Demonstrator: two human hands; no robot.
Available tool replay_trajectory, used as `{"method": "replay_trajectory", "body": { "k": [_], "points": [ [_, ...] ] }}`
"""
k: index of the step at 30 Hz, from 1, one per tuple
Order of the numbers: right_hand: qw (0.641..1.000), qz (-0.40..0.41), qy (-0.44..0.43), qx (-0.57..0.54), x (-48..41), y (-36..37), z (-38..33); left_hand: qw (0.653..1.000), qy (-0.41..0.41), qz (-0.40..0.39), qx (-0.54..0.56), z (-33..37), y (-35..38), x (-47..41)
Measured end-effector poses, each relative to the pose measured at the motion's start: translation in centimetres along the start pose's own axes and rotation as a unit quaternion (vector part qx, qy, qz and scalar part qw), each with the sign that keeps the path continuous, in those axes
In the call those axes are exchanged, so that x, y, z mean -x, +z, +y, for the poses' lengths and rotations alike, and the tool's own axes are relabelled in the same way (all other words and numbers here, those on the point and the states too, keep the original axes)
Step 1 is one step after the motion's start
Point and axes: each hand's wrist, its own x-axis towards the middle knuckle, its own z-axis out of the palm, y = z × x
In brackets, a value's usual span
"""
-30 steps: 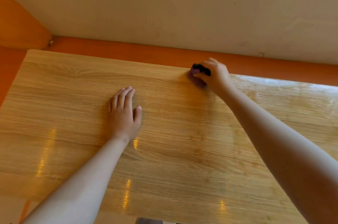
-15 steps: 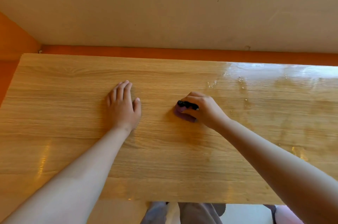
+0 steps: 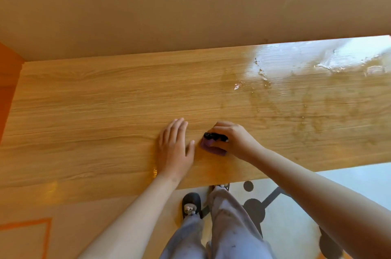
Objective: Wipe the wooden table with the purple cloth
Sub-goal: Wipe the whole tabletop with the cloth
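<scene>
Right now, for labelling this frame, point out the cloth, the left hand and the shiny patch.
cloth [image 3: 212, 147]: head view, purple fold.
left hand [image 3: 174, 148]: head view, back.
shiny patch [image 3: 300, 57]: head view, bright glare.

Seen from a head-worn camera, the left forearm [image 3: 131, 220] and the right forearm [image 3: 317, 199] are bare all the way from the frame's edge to the left grip [image 3: 174, 148] and the right grip [image 3: 234, 140]. Below the grips, nearer the wearer, are loose trousers [image 3: 228, 227] in a pale grey-lilac fabric flecked with small dark specks. Beneath the left grip, a rounded black shoe [image 3: 191, 199] carries a small pale, furry-looking ornament [image 3: 189, 209] on its upper. Below the right grip, the second shoe [image 3: 221, 186] shows only a sliver with white dots, its form unclear.
</scene>
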Motion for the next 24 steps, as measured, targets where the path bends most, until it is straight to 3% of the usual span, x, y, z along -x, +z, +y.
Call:
{"method": "replay_trajectory", "body": {
  "k": [7, 10, 15, 19, 21, 24],
  "points": [
    [0.999, 0.03, 0.041, -0.008, 6.6, 2.8, -2.3, 1.0, -0.004, 0.0, -0.027, 0.0, 0.5, 0.6],
    [0.988, 0.1, 0.114, -0.03, 9.1, 3.8, -2.9, 1.0, -0.001, 0.005, -0.028, -0.1, 0.6, 0.7],
    [0.897, 0.306, 0.315, -0.049, 14.3, 2.0, -0.7, 1.0, -0.003, 0.008, -0.03, 0.2, 0.5, 0.7],
    [0.827, 0.372, 0.421, -0.026, 16.4, 0.9, 0.4, 0.999, -0.005, 0.004, -0.04, 0.1, 0.5, 0.7],
    [0.827, 0.381, 0.413, -0.017, 15.4, 1.7, -0.4, 0.999, -0.006, 0.0, -0.048, 0.2, 0.5, 0.6],
    [0.88, 0.335, 0.337, -0.02, 11.2, 4.7, -3.3, 0.999, -0.007, -0.001, -0.05, 0.2, 0.5, 0.6]
  ]
}}
